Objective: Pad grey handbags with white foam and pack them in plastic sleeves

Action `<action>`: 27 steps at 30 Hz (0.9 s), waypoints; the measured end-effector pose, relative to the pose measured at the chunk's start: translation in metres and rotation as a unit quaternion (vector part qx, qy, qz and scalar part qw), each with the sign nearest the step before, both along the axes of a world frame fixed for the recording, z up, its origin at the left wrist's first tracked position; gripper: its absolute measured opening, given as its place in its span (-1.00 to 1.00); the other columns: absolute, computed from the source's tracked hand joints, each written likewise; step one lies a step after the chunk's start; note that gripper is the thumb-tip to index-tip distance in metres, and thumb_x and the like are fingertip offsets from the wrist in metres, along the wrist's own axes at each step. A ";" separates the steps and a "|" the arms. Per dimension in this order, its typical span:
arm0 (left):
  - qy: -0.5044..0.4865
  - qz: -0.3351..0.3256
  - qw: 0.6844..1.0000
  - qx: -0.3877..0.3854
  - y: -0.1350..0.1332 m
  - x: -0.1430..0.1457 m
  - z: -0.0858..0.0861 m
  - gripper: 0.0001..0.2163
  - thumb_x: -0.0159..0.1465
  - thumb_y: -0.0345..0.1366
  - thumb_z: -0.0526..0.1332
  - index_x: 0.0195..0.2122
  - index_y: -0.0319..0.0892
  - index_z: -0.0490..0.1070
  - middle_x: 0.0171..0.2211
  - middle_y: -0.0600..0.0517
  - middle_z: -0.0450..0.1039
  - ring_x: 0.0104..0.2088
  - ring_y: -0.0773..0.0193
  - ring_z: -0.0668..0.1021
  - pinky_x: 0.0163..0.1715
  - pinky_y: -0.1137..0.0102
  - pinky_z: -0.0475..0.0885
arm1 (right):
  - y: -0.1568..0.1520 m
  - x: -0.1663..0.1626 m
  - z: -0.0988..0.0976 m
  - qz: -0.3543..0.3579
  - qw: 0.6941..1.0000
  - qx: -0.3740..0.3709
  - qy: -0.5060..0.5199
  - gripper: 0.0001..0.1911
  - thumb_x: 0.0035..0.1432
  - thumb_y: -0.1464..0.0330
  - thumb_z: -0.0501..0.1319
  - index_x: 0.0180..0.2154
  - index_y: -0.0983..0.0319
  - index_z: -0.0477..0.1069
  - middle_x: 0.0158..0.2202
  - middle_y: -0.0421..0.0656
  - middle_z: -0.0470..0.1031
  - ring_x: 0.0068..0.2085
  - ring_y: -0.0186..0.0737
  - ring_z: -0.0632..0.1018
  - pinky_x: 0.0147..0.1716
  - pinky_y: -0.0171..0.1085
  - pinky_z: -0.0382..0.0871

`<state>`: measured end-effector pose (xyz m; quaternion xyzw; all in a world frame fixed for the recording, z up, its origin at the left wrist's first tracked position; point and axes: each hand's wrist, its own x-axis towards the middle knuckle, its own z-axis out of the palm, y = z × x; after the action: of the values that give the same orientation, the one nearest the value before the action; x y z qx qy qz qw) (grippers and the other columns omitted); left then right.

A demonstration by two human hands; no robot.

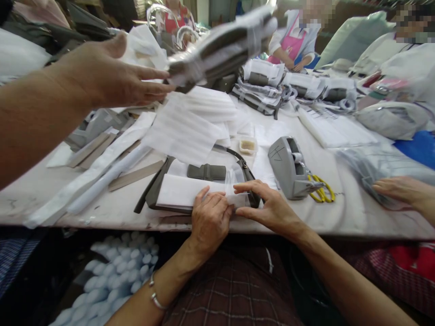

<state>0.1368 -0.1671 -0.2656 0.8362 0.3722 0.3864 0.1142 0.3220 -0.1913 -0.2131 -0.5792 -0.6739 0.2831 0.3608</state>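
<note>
Grey handbag (204, 174), one of it, lies flat at the near table edge just left of the tape dispenser (288, 166), with one white wrapping sheet (183, 191) folded over its front. Two hands work on it. The left hand (210, 218) has its fingers bent, tips pressing down on the sheet's right end, closing around nothing. The right hand (270, 206), nearer the dispenser, is spread flat, forefinger and thumb laid on the same end of the sheet, so the bag sits under and beyond both sets of fingertips. One pair of yellow-handled scissors (321, 189) touches the dispenser's right side. Far up-left of the dispenser, one co-worker's hand (112, 77) is open beside a blurred wrapped bag (220, 45). Another person's hand (404, 190) rests right of the dispenser.
</note>
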 end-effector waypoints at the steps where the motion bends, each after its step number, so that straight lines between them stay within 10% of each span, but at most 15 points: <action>1: 0.002 0.003 1.000 -0.001 0.000 0.001 0.000 -0.87 0.36 -0.38 0.12 -0.32 -0.17 0.44 -0.30 0.01 0.58 -0.15 0.21 0.58 0.18 0.10 0.25 | 0.005 -0.004 -0.001 -0.002 1.000 0.010 -0.004 -0.75 0.05 0.26 0.42 -0.17 0.08 0.57 -0.20 -0.17 0.62 -0.13 -0.08 0.56 -0.04 -0.11 0.38; 14: 0.038 0.006 0.998 0.045 0.001 0.001 -0.005 -0.85 0.34 -0.46 0.14 -0.10 -0.15 0.40 -0.24 -0.01 0.57 -0.12 0.23 0.60 0.21 0.03 0.25 | 0.040 -0.007 -0.036 -0.089 0.995 -0.003 -0.039 -0.91 0.08 0.42 0.35 -0.46 0.17 0.53 -0.43 -0.24 0.47 -0.30 -0.24 0.49 -0.24 -0.25 0.31; 27: 0.104 -0.073 0.988 0.091 0.003 -0.007 -0.011 -0.79 0.39 -0.37 0.12 0.02 -0.20 0.41 0.04 -0.06 0.53 0.17 0.14 0.46 0.36 -0.02 -0.03 | 0.076 0.000 -0.029 -0.169 0.952 -0.131 -0.219 -0.71 0.01 0.09 0.38 -0.44 0.14 0.40 -0.54 -0.32 0.47 -0.47 -0.28 0.45 -0.49 -0.31 0.11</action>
<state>0.1302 -0.1641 -0.2762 0.9038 0.2827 0.3203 0.0260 0.3225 -0.1155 -0.2423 -0.7745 -0.5856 0.1703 0.1680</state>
